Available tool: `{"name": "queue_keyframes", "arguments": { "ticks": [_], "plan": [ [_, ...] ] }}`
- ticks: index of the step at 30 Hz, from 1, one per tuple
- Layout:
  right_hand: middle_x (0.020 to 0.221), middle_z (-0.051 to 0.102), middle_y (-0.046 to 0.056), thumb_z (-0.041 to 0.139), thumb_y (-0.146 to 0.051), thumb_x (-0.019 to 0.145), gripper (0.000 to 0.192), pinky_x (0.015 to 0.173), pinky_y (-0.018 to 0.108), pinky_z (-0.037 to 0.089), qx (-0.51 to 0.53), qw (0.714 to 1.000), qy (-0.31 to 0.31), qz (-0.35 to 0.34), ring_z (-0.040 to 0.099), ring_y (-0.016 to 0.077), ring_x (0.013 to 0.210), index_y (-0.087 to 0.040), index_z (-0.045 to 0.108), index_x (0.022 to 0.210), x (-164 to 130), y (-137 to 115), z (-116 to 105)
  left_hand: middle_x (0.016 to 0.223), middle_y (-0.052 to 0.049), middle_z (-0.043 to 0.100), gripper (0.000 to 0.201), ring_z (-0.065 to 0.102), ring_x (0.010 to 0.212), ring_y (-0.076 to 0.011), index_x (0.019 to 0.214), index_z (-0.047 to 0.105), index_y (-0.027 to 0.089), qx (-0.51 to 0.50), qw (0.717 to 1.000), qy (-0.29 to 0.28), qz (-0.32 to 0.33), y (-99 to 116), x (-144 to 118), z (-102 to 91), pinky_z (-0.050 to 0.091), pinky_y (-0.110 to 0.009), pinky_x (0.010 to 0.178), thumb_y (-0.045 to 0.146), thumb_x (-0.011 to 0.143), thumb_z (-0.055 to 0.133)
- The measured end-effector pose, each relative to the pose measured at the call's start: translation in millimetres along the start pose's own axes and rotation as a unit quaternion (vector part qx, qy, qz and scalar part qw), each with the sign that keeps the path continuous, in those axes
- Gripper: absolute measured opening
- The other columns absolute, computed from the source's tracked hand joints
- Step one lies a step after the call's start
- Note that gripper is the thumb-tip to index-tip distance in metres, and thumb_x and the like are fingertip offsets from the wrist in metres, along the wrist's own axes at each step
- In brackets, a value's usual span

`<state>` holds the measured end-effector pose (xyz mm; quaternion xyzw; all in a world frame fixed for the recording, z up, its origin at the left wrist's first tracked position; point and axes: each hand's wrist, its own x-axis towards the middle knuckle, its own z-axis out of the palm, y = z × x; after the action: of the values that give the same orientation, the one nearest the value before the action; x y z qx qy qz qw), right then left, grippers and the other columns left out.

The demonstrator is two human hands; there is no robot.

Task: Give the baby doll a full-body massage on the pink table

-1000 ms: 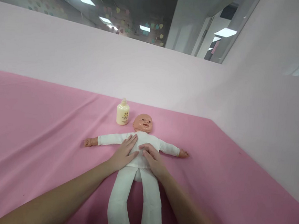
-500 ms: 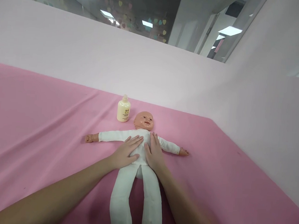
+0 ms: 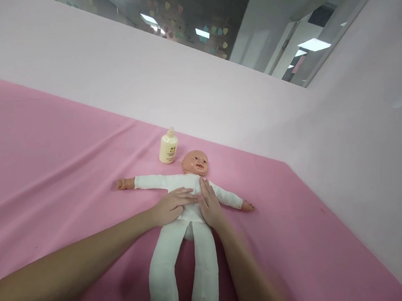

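The cream bottle (image 3: 168,146) stands upright on the pink surface (image 3: 47,157), just beside the doll's head. The doll (image 3: 186,200) lies face up, arms out. The left hand (image 3: 170,207) has turned across its belly; the right hand (image 3: 209,204) stays on the chest. Both lie flat with fingers together, pinching nothing, so the rubbing seems ongoing.

Wide stretches of the pink cloth-covered table (image 3: 47,157) lie bare on both sides of the white-suited baby doll (image 3: 184,223). A cream plastic lotion bottle (image 3: 168,151) stands just beside the doll's head, near the pale pink back wall (image 3: 124,70).
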<state>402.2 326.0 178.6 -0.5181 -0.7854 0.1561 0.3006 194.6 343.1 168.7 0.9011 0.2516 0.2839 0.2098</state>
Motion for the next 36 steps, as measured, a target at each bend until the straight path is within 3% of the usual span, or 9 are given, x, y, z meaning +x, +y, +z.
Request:
{"name": "queue_keyframes", "arguments": {
  "ticks": [8,19,27,32,36],
  "plan": [
    [0.164,0.025,0.011,0.021,-0.056,0.102,0.068,0.124,0.055,0.012,-0.016,0.998,-0.031,-0.044,0.013,0.0257,0.155,-0.02,0.017,0.159,-0.8,-2.6,-3.8,0.129,0.001,0.069,0.058,0.048,0.138,-0.0209,0.122,0.071,0.028,-0.045,0.999,0.007,0.003,5.3,1.7,-1.3,0.029,-0.046,0.122,0.008,0.078,0.039],
    [0.156,0.043,0.006,0.032,-0.053,0.102,0.056,0.124,0.055,0.011,0.029,0.996,-0.039,-0.072,0.024,0.0235,0.152,-0.026,0.041,0.15,-1.3,-10.1,-10.8,0.103,-0.002,0.078,0.045,0.068,0.105,-0.0205,0.1,0.079,0.026,-0.174,0.983,0.027,0.048,7.2,3.8,-1.8,0.05,-0.04,0.103,0.009,0.08,0.043],
    [0.125,0.071,0.006,0.03,-0.059,0.1,0.056,0.123,0.049,0.023,0.174,0.982,0.061,-0.039,0.052,0.0222,0.135,-0.025,0.073,0.112,-2.7,-7.3,-5.7,0.092,-0.005,0.079,0.038,0.069,0.103,-0.0224,0.085,0.081,0.023,-0.224,0.972,0.064,-0.011,7.9,-0.2,1.2,0.052,-0.04,0.098,0.011,0.08,0.044],
    [0.104,0.078,0.007,0.027,-0.064,0.098,0.067,0.119,0.047,0.033,0.232,0.966,0.113,0.025,0.064,0.0242,0.122,-0.024,0.079,0.085,-4.8,-11.8,-5.3,0.091,-0.007,0.078,0.034,0.07,0.1,-0.0223,0.079,0.078,0.02,-0.25,0.962,0.099,-0.049,4.8,-3.4,0.7,0.054,-0.039,0.096,0.015,0.083,0.044],
    [0.088,0.079,0.008,0.029,-0.066,0.097,0.07,0.116,0.048,0.037,0.268,0.954,0.118,0.065,0.068,0.026,0.115,-0.024,0.079,0.073,-6.7,-15.1,-7.7,0.095,-0.006,0.078,0.034,0.071,0.101,-0.0217,0.079,0.076,0.02,-0.236,0.96,0.13,-0.072,1.1,-4.4,1.8,0.054,-0.04,0.098,0.016,0.082,0.043]
  ]
}}
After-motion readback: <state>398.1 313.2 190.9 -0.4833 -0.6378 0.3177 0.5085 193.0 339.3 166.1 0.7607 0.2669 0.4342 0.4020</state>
